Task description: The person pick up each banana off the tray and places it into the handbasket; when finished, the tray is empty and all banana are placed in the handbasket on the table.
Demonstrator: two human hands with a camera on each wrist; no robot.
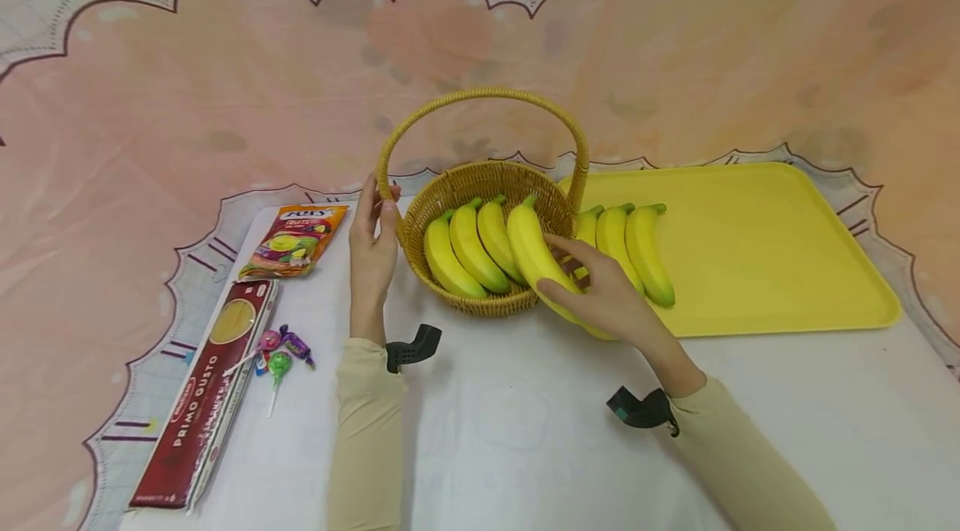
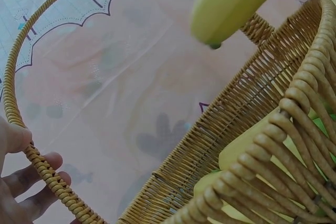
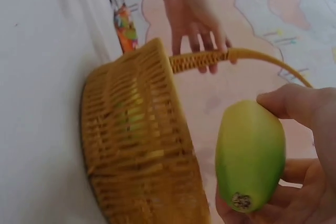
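Note:
A wicker basket (image 1: 491, 306) with a tall hooped handle (image 1: 483, 93) stands in the middle of the table. Three yellow bananas with greenish tips, the middle banana (image 1: 474, 252) among them, lie side by side in it. My left hand (image 1: 372, 256) grips the left side of the handle, thumb on one face and fingers round the other in the left wrist view. Between thumb and fingers, my right hand (image 1: 603, 293) holds another banana (image 1: 534, 247) above the basket's right rim. Its green blunt end faces the right wrist camera.
Right of the basket lies a yellow tray (image 1: 765, 247) with three bananas, the outermost banana (image 1: 648, 256) included, at its left end. To the left are an orange candy bag (image 1: 292, 243), a red spaghetti pack (image 1: 202, 398), a green lollipop (image 1: 279, 364) and a purple wrapped candy (image 1: 297, 345).

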